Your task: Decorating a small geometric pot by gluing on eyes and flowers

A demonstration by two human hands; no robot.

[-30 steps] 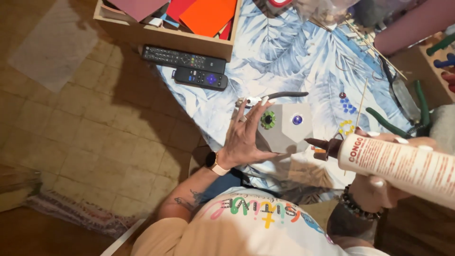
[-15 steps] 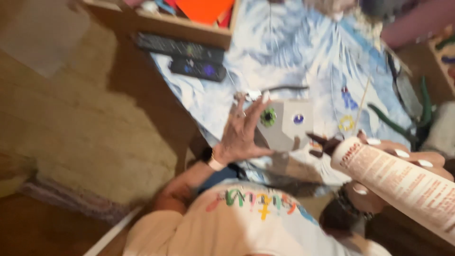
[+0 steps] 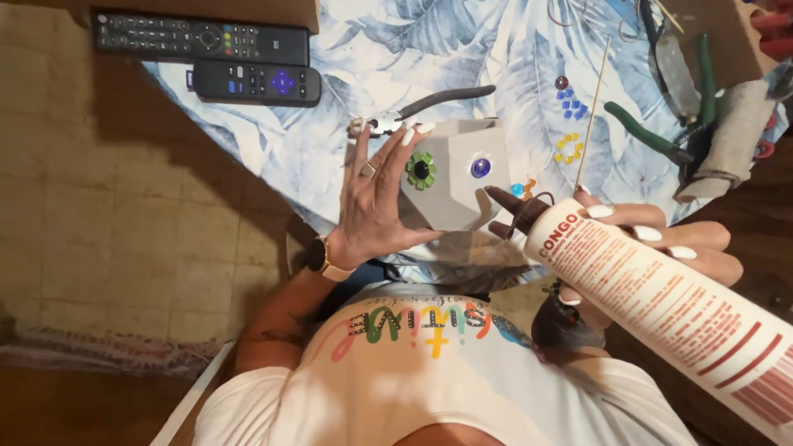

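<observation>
a grey faceted planter (image 3: 462,177), already set with two gems, is gripped by the left hand (image 3: 376,202); a white glue bottle (image 3: 661,301) is clasped by the right hand (image 3: 661,244); loose beads (image 3: 570,103) remain unglued.

The white glue bottle with red print (image 3: 661,306) runs off the right edge beyond the right fingers (image 3: 652,233); its dark nozzle tip is blurred.

Tan tiled floor (image 3: 107,206); leaf-print blue tablecloth (image 3: 462,49); warm dim light.
</observation>
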